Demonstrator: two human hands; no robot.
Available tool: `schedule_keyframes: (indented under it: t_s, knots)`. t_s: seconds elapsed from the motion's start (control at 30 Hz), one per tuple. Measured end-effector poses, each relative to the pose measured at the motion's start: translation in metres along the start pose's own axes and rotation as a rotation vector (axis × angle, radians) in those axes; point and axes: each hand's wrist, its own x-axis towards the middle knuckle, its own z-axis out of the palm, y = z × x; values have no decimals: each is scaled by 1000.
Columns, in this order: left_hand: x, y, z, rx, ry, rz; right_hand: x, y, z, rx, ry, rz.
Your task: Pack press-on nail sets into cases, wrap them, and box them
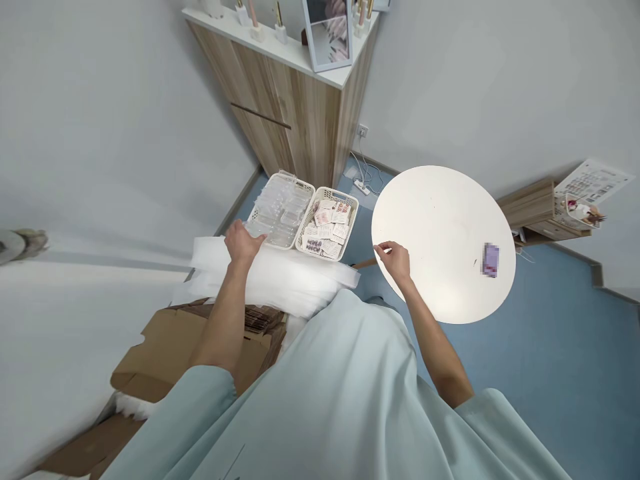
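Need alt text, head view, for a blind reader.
A person's left hand is at one basket of clear plastic items, beside a second basket of printed cards; the right hand is at the edge of a round white table.

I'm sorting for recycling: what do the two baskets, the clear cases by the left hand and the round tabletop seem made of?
Two baskets: probably matte off-white moulded plastic, with regular perforations.
Clear cases: likely thin plastic, see-through with glossy glints.
Round tabletop: smooth white with a soft sheen, perhaps laminate or paint; the core is hidden.
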Motion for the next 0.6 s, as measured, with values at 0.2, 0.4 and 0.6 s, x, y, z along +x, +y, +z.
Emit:
schedule_keyframes:
  t_s: [0.2, 0.4, 0.6]
  knots:
    - [3, 0, 6, 57, -19, 21, -13, -6, 1, -3, -3, 14]
    - [-1, 9, 5, 68, -26, 33, -20, -7, 1, 21, -9, -6]
    - [-2, 20, 4, 80, 14, -25, -24, -7, 2, 21, -6, -60]
